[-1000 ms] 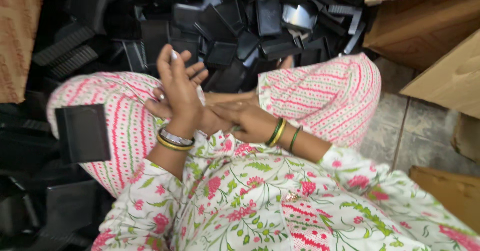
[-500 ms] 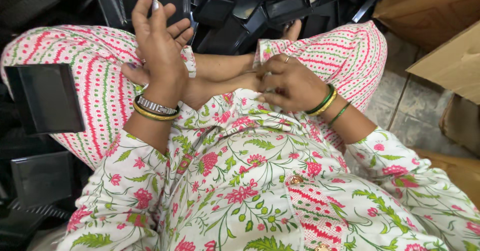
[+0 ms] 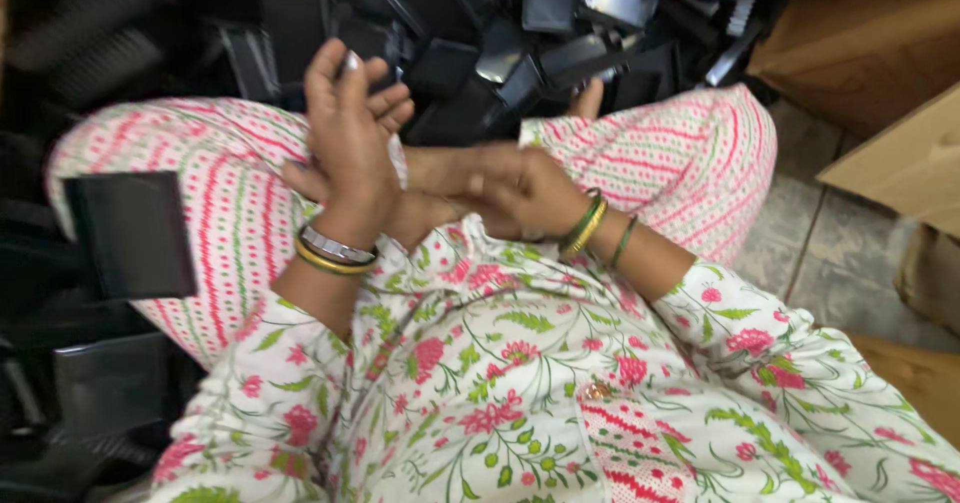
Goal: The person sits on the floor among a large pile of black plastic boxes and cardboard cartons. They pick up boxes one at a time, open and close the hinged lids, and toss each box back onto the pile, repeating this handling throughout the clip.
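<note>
Down over the lap, I see the left hand raised upright between the knees, its fingers curled loosely near a small pale piece just beside the palm; I cannot tell whether they actually grip it. Silver and yellow bangles ring that wrist. Close to its right, the right hand lies low against the lap, fingers bent inward and blurred, so I cannot tell if they close on anything; green and yellow bangles sit on that wrist. Both hands rest above pink-striped trousers and a white floral tunic. Beyond the knees a heap of black plastic parts fills the top of the view, flat glossy pieces lying at all angles. One flat black rectangular panel leans against the left knee, with more dark pieces below it. At the upper right, brown cardboard boxes stand on a grey tiled floor, one plain flap jutting toward the right knee.
</note>
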